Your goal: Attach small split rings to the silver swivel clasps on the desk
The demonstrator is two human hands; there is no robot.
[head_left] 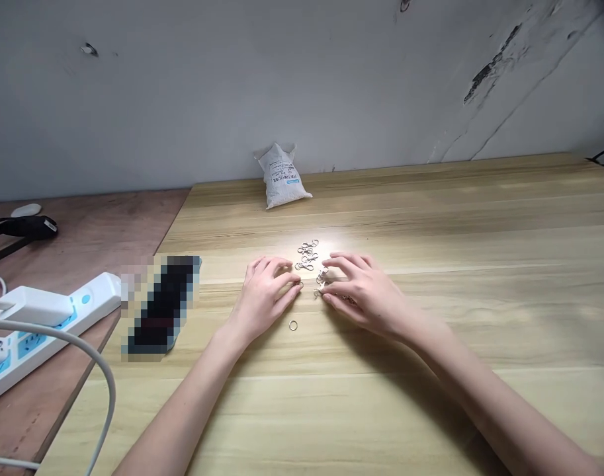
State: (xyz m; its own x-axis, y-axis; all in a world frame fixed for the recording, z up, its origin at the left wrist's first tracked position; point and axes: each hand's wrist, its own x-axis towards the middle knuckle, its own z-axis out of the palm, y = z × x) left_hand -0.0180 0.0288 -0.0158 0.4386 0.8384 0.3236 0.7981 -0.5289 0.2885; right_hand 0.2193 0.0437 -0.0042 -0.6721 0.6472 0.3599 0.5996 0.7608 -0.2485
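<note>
Metal clasps [307, 255] lie on the table [431, 198], with a sack [282, 177] behind them.

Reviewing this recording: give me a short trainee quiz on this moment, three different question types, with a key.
1. True or false: the metal ring lies on the wooden tabletop, apart from the metal clasps.
2. Multiple choice: what sits at the tabletop's far edge? A) a white sack B) a power strip
3. Short answer: what lies between the left hand and the right hand?

Key: 1 true; 2 A; 3 the metal clasps
</note>
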